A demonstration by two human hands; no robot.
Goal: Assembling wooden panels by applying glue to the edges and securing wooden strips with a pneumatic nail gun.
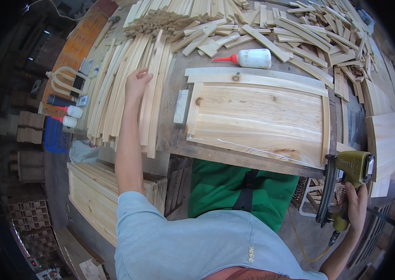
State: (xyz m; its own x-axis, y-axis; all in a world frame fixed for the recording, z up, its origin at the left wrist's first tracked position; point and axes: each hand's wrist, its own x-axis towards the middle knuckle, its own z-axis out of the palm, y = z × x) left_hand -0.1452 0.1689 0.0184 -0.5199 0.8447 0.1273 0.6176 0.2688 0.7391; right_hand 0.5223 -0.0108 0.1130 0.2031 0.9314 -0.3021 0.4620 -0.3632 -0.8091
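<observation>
My left hand point(138, 84) is over a row of long pale wooden strips point(123, 91), its fingers curled together at the edge of one strip. Whether they grip it I cannot make out. At the right, my right hand point(356, 205) is closed round the handle of an olive-green nail gun point(352, 164); its black magazine point(327, 191) is beside the near right corner of a wooden panel point(258, 109). Along the panel's far, left and right edges lie narrow strips. A thin white line, like glue, runs along its near edge. The trigger finger is partly hidden.
A white glue bottle with red nozzle point(254, 59) lies beyond the panel. Loose wooden pieces point(300, 39) heap at the back right. Two more bottles point(72, 116) lie at the left, above a blue crate point(57, 137). Stacked panels point(95, 191) stand lower left. A yellow hose point(300, 240) hangs below the gun.
</observation>
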